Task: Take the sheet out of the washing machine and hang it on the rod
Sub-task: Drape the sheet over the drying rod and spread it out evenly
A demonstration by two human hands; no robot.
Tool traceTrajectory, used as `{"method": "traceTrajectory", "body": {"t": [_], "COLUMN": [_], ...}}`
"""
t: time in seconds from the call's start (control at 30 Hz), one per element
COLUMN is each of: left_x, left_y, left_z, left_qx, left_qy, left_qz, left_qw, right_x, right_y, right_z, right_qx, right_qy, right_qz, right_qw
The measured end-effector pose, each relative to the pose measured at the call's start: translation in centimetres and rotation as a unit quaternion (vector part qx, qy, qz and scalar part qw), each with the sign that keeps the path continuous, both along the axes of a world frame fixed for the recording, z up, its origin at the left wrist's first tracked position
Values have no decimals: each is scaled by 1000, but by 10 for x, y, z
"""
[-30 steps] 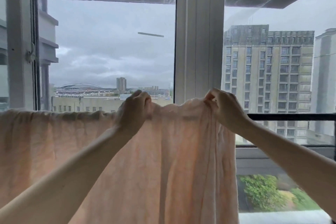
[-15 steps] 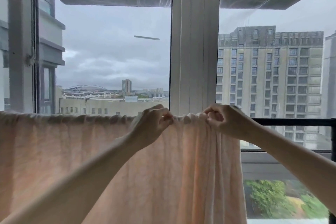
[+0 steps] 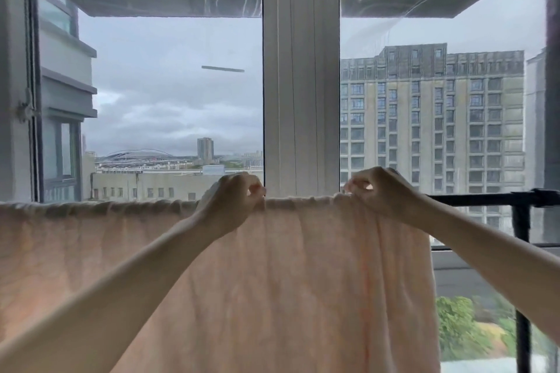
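Sheet [image 3: 288, 281] draped over rod [image 3: 485, 200]; bare rod extends toward 3 o'clock. We pinch the sheet's top fold with left hand [image 3: 233, 206] and right hand [image 3: 381, 194], fingers curled, arms raised.

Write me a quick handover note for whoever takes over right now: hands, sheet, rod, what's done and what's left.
Left hand: pinching the sheet's top edge at the rod.
Right hand: pinching the same edge near the sheet's right end.
Sheet: peach, draped over the rod, hanging in front of the window.
Rod: black, bare to the right of the sheet.
Done: sheet is on the rod.
Left: probably spread the bunched right end along the bare rod, then let go.
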State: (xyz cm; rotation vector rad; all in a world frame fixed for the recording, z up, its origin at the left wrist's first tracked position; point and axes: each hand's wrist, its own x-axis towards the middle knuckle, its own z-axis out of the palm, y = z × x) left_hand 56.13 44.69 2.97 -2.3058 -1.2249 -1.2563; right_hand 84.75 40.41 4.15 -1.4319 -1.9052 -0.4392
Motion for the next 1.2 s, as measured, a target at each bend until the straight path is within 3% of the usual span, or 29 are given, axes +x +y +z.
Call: {"method": "traceTrajectory", "body": {"t": [0.1,0.27,0.43,0.57,0.63,0.77,0.97,1.1,1.2], "left_x": [19,27,46,59,59,65,70,81,89], "left_y": [-10,-8,-12,-4,3,1,-18,-28,-27], "left_z": [-13,-12,-9,9,14,-6,-13,-13,-14], "left_qx": [3,16,44,89,57,-21,67,43,44], "left_qy": [27,-24,-43,-96,-113,-52,-15,67,75], "left_qz": [-65,-92,-31,28,48,21,-28,-64,-59], "left_qw": [998,995,998,991,991,998,997,995,994], "right_x": [5,11,11,13,17,22,26,32,40], "right_y": [-7,-24,-10,4,7,5,-16,-34,-38], "right_z": [-11,-12,-11,10,11,-15,-22,-23,-35], "right_qx": [-28,-17,7,120,132,18,73,112,127], "right_qy": [25,36,26,72,86,24,15,-33,-93], "right_qz": [20,61,60,8,-16,-15,10,-10,-73], "right_qw": [999,997,998,990,987,999,997,993,985]}}
